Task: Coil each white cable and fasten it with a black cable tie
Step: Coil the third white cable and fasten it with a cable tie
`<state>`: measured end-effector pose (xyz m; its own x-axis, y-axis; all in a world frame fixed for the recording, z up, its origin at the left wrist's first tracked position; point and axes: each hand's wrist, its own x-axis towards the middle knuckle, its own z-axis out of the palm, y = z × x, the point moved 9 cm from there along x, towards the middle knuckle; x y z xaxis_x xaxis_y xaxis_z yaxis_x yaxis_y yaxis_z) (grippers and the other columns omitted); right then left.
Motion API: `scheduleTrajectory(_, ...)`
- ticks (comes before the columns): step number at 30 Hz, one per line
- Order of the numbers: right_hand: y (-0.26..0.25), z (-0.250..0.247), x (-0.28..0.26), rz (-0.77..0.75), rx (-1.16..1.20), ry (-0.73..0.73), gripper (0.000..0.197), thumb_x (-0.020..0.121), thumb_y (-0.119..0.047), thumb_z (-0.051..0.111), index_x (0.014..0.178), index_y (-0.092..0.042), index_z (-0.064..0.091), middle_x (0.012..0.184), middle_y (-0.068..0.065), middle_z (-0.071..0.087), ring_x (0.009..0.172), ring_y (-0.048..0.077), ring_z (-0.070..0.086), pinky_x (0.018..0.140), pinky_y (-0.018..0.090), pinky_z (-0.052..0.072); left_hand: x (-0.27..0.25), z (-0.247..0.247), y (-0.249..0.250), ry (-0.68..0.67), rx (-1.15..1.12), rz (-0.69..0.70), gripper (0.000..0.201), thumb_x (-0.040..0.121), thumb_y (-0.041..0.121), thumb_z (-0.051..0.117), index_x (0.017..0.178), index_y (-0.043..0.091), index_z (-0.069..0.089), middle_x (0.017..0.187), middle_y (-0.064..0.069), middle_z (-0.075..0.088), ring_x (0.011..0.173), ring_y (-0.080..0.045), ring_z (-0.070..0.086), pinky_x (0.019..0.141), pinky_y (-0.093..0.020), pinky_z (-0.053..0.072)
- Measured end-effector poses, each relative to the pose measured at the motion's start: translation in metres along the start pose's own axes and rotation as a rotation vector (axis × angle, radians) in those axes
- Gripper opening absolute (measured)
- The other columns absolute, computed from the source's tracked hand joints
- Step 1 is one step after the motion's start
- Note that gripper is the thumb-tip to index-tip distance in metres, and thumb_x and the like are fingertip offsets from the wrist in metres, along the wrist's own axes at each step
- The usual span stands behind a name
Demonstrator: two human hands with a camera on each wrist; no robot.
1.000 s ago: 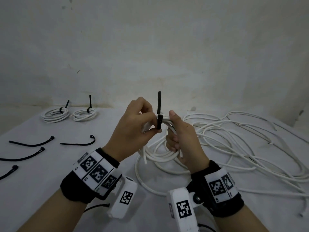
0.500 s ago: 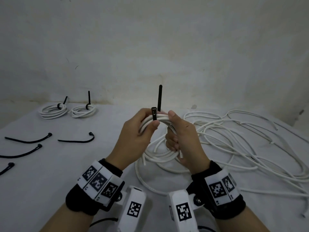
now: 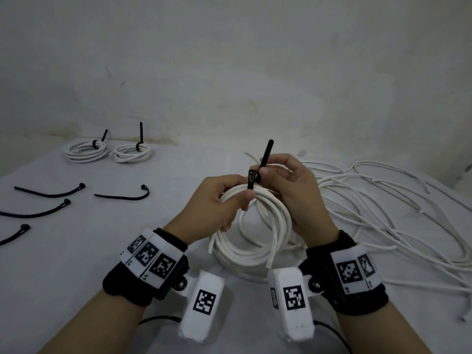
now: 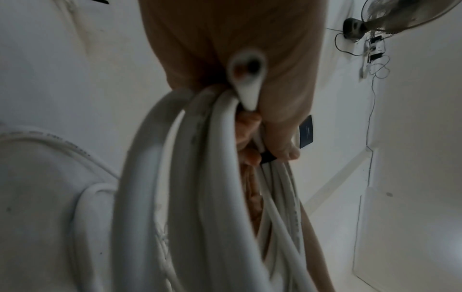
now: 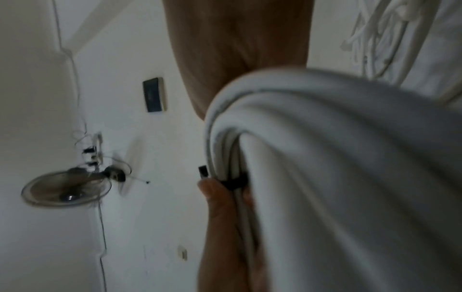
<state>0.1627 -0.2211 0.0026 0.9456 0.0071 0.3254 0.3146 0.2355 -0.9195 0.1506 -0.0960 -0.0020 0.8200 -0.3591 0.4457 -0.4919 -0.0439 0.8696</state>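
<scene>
The left hand (image 3: 214, 203) is gripping the top of the cable coil (image 3: 255, 241), thumb beside the black tie (image 3: 251, 181); the right hand (image 3: 298, 192) is pinching the tie's tail, the coil hanging between both above the table (image 3: 89, 251).

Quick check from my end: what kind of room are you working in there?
Probably a plain indoor workroom, not a fitted workshop: a bare, stained white wall, a table under a white cover, and a wall-mounted fan beside exposed wiring.

left: loose ties (image 3: 120, 196) | back-left: tied coils (image 3: 108, 151) | right: cable tangle (image 3: 383, 213)
</scene>
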Motion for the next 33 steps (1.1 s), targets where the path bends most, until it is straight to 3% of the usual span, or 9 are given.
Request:
scheduleTrajectory(4, -0.021, -0.005, -0.003, -0.231, -0.169, 0.081, 0.016, 0.084, 0.007, 0.063, 0.089, -0.007, 0.059, 0.086, 0.006, 0.070, 0.072, 0.014, 0.070, 0.057, 0.026, 0.055, 0.000, 0.001, 0.000, -0.014, -0.110, -0.017, 0.006, 0.081, 0.021, 0.060, 0.079, 0.018, 0.066, 0.042, 0.004, 0.051, 0.032, -0.005, 0.036, 0.035, -0.019, 0.032)
scheduleTrajectory(7, -0.027, -0.003, -0.006, -0.280, -0.210, 0.072, 0.017, 0.083, 0.011, 0.064, 0.081, -0.006, 0.062, 0.084, 0.005, 0.069, 0.067, 0.016, 0.071, 0.058, 0.026, 0.056, -0.001, 0.000, -0.003, -0.028, -0.177, -0.037, 0.010, 0.079, 0.024, 0.062, 0.080, 0.021, 0.072, 0.045, 0.003, 0.051, 0.032, -0.007, 0.034, 0.035, -0.017, 0.030)
scheduleTrajectory(10, -0.030, 0.001, -0.006, -0.314, -0.284, 0.005, 0.020, 0.081, 0.012, 0.064, 0.079, -0.008, 0.067, 0.080, 0.007, 0.070, 0.068, 0.021, 0.071, 0.063, 0.029, 0.058, -0.001, -0.004, -0.007, -0.029, -0.223, -0.075, 0.026, 0.078, 0.025, 0.061, 0.094, 0.007, 0.071, 0.051, 0.001, 0.045, 0.033, -0.007, 0.031, 0.035, -0.016, 0.028)
scheduleTrajectory(14, -0.028, 0.005, -0.006, -0.338, -0.394, -0.043, 0.018, 0.080, 0.012, 0.066, 0.085, -0.005, 0.071, 0.077, 0.005, 0.070, 0.065, 0.017, 0.070, 0.063, 0.026, 0.057, -0.002, -0.004, -0.009, -0.055, -0.213, -0.104, 0.040, 0.079, 0.026, 0.059, 0.099, -0.006, 0.068, 0.049, -0.001, 0.039, 0.032, -0.007, 0.029, 0.034, -0.015, 0.026)
scheduleTrajectory(17, -0.026, 0.004, -0.005, -0.337, -0.401, -0.038, 0.018, 0.079, 0.011, 0.068, 0.084, -0.006, 0.072, 0.072, -0.003, 0.070, 0.063, 0.017, 0.070, 0.062, 0.026, 0.057, -0.002, -0.005, -0.010, -0.055, -0.230, -0.111, 0.033, 0.079, 0.028, 0.059, 0.094, 0.001, 0.071, 0.050, -0.001, 0.039, 0.033, -0.007, 0.029, 0.034, -0.015, 0.026)
scheduleTrajectory(21, -0.023, 0.001, -0.004, -0.317, -0.376, -0.034, 0.013, 0.078, 0.010, 0.070, 0.084, -0.002, 0.072, 0.070, -0.002, 0.071, 0.063, 0.019, 0.071, 0.062, 0.026, 0.058, -0.001, -0.008, -0.010, -0.041, -0.249, -0.104, 0.021, 0.083, 0.030, 0.065, 0.086, 0.012, 0.076, 0.051, -0.006, 0.036, 0.034, -0.008, 0.028, 0.035, -0.014, 0.027)
scheduleTrajectory(26, -0.022, 0.009, -0.005, -0.313, -0.366, -0.075, 0.026, 0.076, 0.011, 0.071, 0.075, -0.015, 0.070, 0.067, -0.006, 0.071, 0.061, 0.019, 0.070, 0.059, 0.023, 0.056, -0.002, -0.005, -0.011, -0.084, -0.231, -0.125, 0.026, 0.086, 0.026, 0.063, 0.092, 0.003, 0.073, 0.054, -0.006, 0.033, 0.035, -0.007, 0.027, 0.036, -0.014, 0.026)
scheduleTrajectory(29, -0.023, 0.010, -0.006, -0.313, -0.343, -0.094, 0.026, 0.076, 0.011, 0.071, 0.074, -0.015, 0.070, 0.067, -0.005, 0.071, 0.062, 0.020, 0.070, 0.061, 0.028, 0.058, -0.003, -0.002, -0.014, -0.115, -0.237, -0.157, 0.026, 0.084, 0.025, 0.058, 0.091, 0.006, 0.075, 0.053, -0.005, 0.033, 0.035, -0.007, 0.027, 0.036, -0.014, 0.026)
scheduleTrajectory(33, -0.024, 0.014, -0.007, -0.333, -0.348, -0.124, 0.028, 0.076, 0.012, 0.070, 0.075, -0.016, 0.069, 0.068, -0.008, 0.070, 0.062, 0.016, 0.070, 0.061, 0.023, 0.056, -0.004, 0.001, -0.017, -0.142, -0.281, -0.191, 0.028, 0.084, 0.026, 0.055, 0.089, 0.008, 0.075, 0.050, 0.003, 0.038, 0.033, -0.005, 0.027, 0.035, -0.014, 0.025)
